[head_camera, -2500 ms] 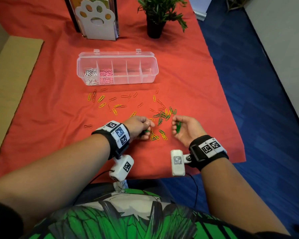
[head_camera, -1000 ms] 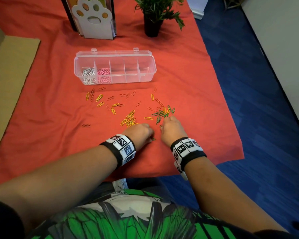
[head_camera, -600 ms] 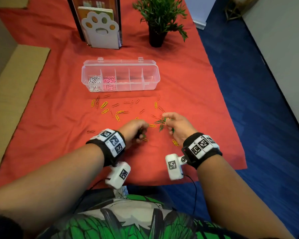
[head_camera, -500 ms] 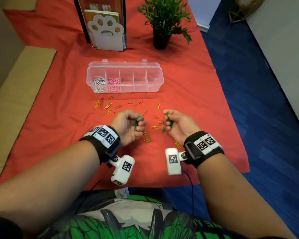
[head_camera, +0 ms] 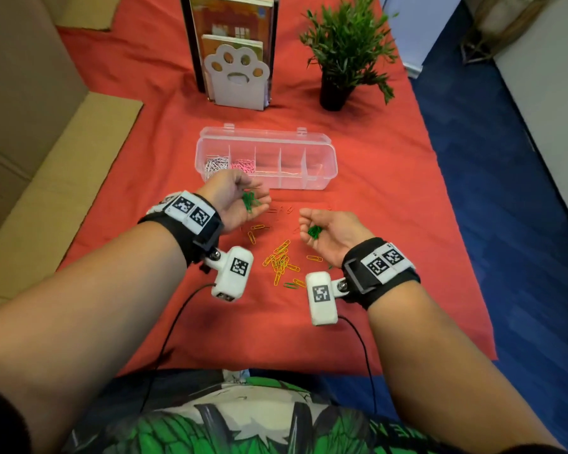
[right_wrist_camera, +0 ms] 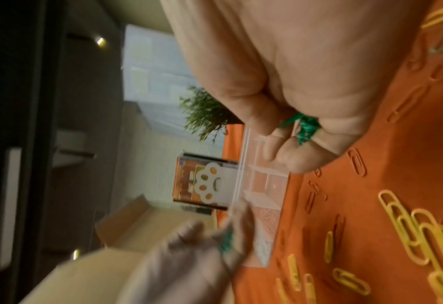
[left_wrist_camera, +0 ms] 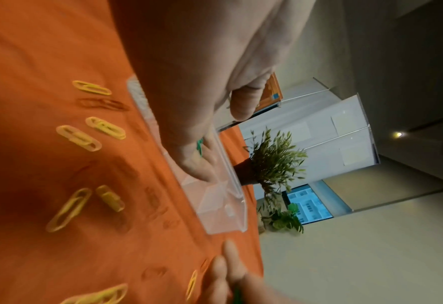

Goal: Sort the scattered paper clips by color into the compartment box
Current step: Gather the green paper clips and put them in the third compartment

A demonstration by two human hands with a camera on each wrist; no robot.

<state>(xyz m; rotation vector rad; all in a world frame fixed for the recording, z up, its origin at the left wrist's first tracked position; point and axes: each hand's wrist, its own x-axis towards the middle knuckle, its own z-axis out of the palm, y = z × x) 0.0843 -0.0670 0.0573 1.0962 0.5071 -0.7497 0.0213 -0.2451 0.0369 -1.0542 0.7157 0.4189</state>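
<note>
My left hand [head_camera: 235, 199] is turned palm up just in front of the clear compartment box [head_camera: 325, 165], with its fingers curled around a bunch of green paper clips [head_camera: 250, 201]. My right hand [head_camera: 333, 229] is also palm up, lower right over the cloth, and cups more green clips [head_camera: 314, 231]. The right wrist view shows these green clips [right_wrist_camera: 303, 127] pinched under the curled fingers. The box's leftmost compartment holds white clips [head_camera: 215, 163]. The one beside it holds pink clips [head_camera: 243, 165]. Yellow clips [head_camera: 281, 257] and orange clips [head_camera: 281, 209] lie scattered on the red cloth.
A potted plant [head_camera: 338, 60] and a paw-shaped book stand [head_camera: 236, 77] stand behind the box. Cardboard [head_camera: 46, 178] lies along the table's left side. The cloth's right edge [head_camera: 456, 224] drops to a blue floor. A single green clip [head_camera: 290, 285] lies near the right wrist camera.
Both hands have gathered green clips off the cloth, lifted and turned palm up. The left hand has moved forward towards the box.
</note>
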